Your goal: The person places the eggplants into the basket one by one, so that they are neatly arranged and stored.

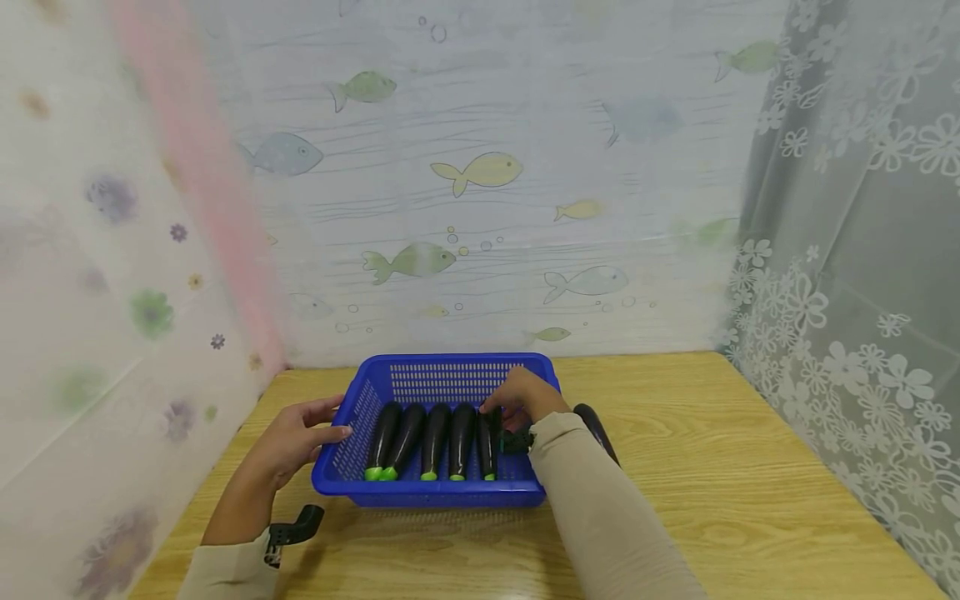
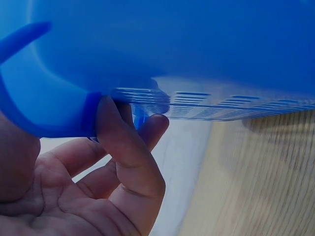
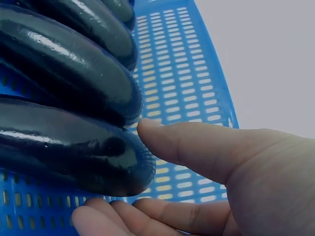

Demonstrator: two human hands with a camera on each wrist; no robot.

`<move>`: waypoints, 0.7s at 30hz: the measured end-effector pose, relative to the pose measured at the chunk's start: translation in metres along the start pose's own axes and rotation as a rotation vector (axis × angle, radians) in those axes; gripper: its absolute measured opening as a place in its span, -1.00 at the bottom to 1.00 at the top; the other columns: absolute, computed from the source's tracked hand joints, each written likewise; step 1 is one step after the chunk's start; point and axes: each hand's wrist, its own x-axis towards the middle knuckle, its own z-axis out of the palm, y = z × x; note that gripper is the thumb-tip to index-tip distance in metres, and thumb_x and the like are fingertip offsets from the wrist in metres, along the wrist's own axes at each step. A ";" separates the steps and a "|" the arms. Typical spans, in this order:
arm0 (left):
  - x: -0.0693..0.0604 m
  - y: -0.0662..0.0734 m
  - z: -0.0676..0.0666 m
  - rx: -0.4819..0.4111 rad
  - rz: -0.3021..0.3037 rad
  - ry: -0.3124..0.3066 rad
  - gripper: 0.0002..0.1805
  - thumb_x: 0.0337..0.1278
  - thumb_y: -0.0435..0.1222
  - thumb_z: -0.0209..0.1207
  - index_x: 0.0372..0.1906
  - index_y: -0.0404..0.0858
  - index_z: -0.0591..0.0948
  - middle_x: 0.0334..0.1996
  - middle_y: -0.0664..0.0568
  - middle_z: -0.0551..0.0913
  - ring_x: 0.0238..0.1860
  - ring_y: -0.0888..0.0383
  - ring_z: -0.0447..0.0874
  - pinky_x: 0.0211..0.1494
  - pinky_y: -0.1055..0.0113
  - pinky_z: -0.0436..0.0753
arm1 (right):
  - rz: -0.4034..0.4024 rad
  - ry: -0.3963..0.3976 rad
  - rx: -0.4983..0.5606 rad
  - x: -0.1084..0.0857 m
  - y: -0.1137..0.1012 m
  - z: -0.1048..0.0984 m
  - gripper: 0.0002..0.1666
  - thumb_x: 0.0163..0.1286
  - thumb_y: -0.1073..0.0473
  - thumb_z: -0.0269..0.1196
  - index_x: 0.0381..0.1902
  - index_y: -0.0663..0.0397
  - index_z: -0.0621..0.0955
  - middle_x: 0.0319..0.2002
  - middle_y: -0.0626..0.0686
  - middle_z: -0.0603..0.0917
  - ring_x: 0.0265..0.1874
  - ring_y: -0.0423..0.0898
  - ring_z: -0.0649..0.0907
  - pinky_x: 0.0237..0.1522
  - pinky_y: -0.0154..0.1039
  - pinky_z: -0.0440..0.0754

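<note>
A blue perforated plastic basket (image 1: 450, 500) sits on the table with several glossy dark purple eggplants (image 1: 435, 442) lying side by side in it, green ends toward me. My left hand (image 1: 288, 442) grips the basket's left rim, thumb on top; the left wrist view shows curled fingers (image 2: 133, 162) at the rim. My right hand (image 1: 528, 396) is inside the basket, at the far end of the rightmost eggplant (image 3: 74, 147). Its thumb (image 3: 182, 142) is at the rounded tip, and the other fingers lie loosely below, with a gap to the eggplant.
Another eggplant (image 1: 596, 429) lies on the wooden table (image 1: 712, 467) to the right of the basket, partly hidden by my right forearm. A fish-print curtain (image 1: 487, 208) hangs behind the table, with flowered curtains at the left and right sides.
</note>
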 end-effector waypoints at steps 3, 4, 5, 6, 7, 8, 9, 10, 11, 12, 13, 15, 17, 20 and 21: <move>0.000 0.000 0.000 0.001 0.002 -0.001 -0.13 0.33 -0.29 0.34 0.61 -0.35 0.18 0.37 -0.46 0.43 0.12 -0.15 0.75 0.08 -0.03 0.78 | -0.013 -0.006 -0.004 -0.008 -0.003 -0.001 -0.52 0.21 0.21 0.52 -0.01 0.35 0.61 -0.23 0.32 0.74 -0.50 0.08 0.80 -0.31 -0.07 0.84; 0.000 0.000 0.000 0.002 0.002 -0.002 -0.13 0.34 -0.29 0.34 0.61 -0.34 0.18 0.38 -0.46 0.43 0.12 -0.16 0.75 0.08 -0.03 0.78 | -0.017 -0.006 -0.001 -0.010 -0.004 -0.001 -0.52 0.22 0.22 0.51 0.00 0.35 0.61 -0.23 0.33 0.74 -0.49 0.09 0.81 -0.31 -0.08 0.84; 0.000 0.000 0.000 0.003 0.002 -0.001 -0.13 0.34 -0.29 0.34 0.62 -0.34 0.18 0.38 -0.46 0.43 0.12 -0.15 0.75 0.08 -0.03 0.78 | -0.023 -0.004 -0.006 -0.011 -0.005 -0.002 -0.51 0.22 0.21 0.51 0.01 0.36 0.61 -0.23 0.33 0.74 -0.48 0.10 0.81 -0.32 -0.08 0.84; 0.000 0.000 0.000 0.004 0.002 -0.001 -0.13 0.34 -0.29 0.34 0.62 -0.34 0.18 0.38 -0.46 0.43 0.12 -0.15 0.75 0.07 -0.03 0.78 | -0.026 -0.001 -0.008 -0.012 -0.005 -0.002 -0.51 0.23 0.21 0.51 0.02 0.37 0.60 -0.22 0.33 0.74 -0.46 0.12 0.82 -0.31 -0.08 0.84; 0.000 -0.001 0.000 0.005 0.002 -0.001 -0.13 0.34 -0.28 0.34 0.62 -0.34 0.18 0.38 -0.46 0.43 0.12 -0.15 0.75 0.07 -0.03 0.78 | -0.029 0.002 -0.007 -0.014 -0.006 -0.002 -0.50 0.23 0.21 0.50 0.04 0.38 0.60 -0.21 0.34 0.74 -0.43 0.13 0.82 -0.29 -0.07 0.85; 0.001 -0.001 -0.001 0.006 0.001 -0.001 -0.13 0.34 -0.28 0.34 0.62 -0.34 0.18 0.38 -0.46 0.43 0.12 -0.15 0.75 0.07 -0.03 0.78 | -0.035 0.004 -0.010 -0.014 -0.006 -0.003 -0.49 0.24 0.21 0.50 0.05 0.38 0.60 -0.21 0.34 0.74 -0.42 0.15 0.82 -0.27 -0.06 0.85; 0.001 -0.001 -0.001 0.006 0.001 -0.002 -0.13 0.34 -0.28 0.34 0.62 -0.34 0.17 0.38 -0.46 0.43 0.13 -0.16 0.74 0.07 -0.03 0.78 | -0.040 0.006 -0.007 -0.015 -0.006 -0.003 -0.47 0.24 0.20 0.50 0.07 0.39 0.60 -0.19 0.35 0.74 -0.38 0.17 0.83 -0.24 -0.04 0.85; 0.001 -0.001 -0.001 0.006 0.000 -0.002 -0.13 0.34 -0.28 0.34 0.62 -0.33 0.17 0.38 -0.46 0.42 0.13 -0.16 0.74 0.07 -0.03 0.78 | -0.044 0.007 -0.004 -0.014 -0.006 -0.004 -0.45 0.24 0.20 0.50 0.08 0.39 0.59 -0.19 0.36 0.74 -0.36 0.18 0.83 -0.23 -0.03 0.85; 0.001 -0.002 -0.001 0.006 -0.001 -0.003 -0.13 0.34 -0.28 0.34 0.62 -0.33 0.17 0.39 -0.46 0.42 0.13 -0.16 0.74 0.08 -0.03 0.78 | -0.050 0.005 -0.004 -0.014 -0.006 -0.004 -0.44 0.24 0.20 0.50 0.09 0.39 0.58 -0.18 0.36 0.74 -0.34 0.20 0.83 -0.21 -0.01 0.84; 0.001 -0.002 -0.001 0.007 -0.001 -0.004 -0.13 0.34 -0.28 0.34 0.62 -0.33 0.17 0.39 -0.46 0.41 0.14 -0.16 0.74 0.08 -0.03 0.78 | -0.056 0.003 -0.001 -0.015 -0.006 -0.004 -0.44 0.25 0.20 0.50 0.09 0.40 0.57 -0.17 0.37 0.74 -0.32 0.21 0.83 -0.20 -0.01 0.84; 0.001 -0.002 -0.001 0.008 -0.002 -0.003 -0.13 0.34 -0.28 0.34 0.62 -0.33 0.17 0.40 -0.46 0.41 0.14 -0.16 0.74 0.08 -0.03 0.78 | -0.066 0.002 0.002 -0.015 -0.007 -0.005 -0.44 0.25 0.19 0.50 0.09 0.40 0.57 -0.16 0.37 0.74 -0.32 0.21 0.83 -0.21 -0.01 0.84; 0.001 -0.003 -0.001 0.007 -0.004 -0.002 -0.13 0.35 -0.28 0.33 0.62 -0.33 0.17 0.41 -0.46 0.41 0.14 -0.16 0.74 0.08 -0.03 0.78 | -0.079 -0.003 0.011 -0.016 -0.008 -0.007 -0.45 0.25 0.19 0.50 0.08 0.40 0.57 -0.14 0.38 0.74 -0.29 0.22 0.83 -0.24 -0.02 0.84; 0.001 -0.003 -0.001 0.006 -0.005 -0.001 -0.13 0.35 -0.28 0.33 0.62 -0.33 0.17 0.40 -0.46 0.41 0.13 -0.15 0.74 0.08 -0.03 0.78 | -0.093 -0.007 0.010 -0.017 -0.009 -0.010 -0.45 0.25 0.17 0.51 0.07 0.39 0.58 -0.12 0.38 0.74 -0.28 0.21 0.83 -0.28 -0.05 0.84; 0.001 -0.003 -0.001 0.004 -0.004 -0.002 -0.13 0.35 -0.28 0.33 0.62 -0.33 0.17 0.39 -0.46 0.42 0.12 -0.15 0.75 0.07 -0.02 0.78 | -0.107 -0.021 0.015 -0.020 -0.012 -0.014 -0.40 0.26 0.15 0.51 0.12 0.39 0.56 -0.10 0.36 0.74 -0.28 0.19 0.82 -0.33 -0.09 0.84; 0.002 -0.003 -0.001 0.003 -0.004 -0.004 -0.13 0.35 -0.29 0.33 0.62 -0.33 0.17 0.39 -0.46 0.42 0.12 -0.15 0.75 0.07 -0.02 0.78 | -0.112 -0.026 0.011 -0.021 -0.013 -0.015 -0.38 0.26 0.15 0.51 0.14 0.40 0.55 -0.09 0.36 0.74 -0.28 0.18 0.83 -0.34 -0.10 0.84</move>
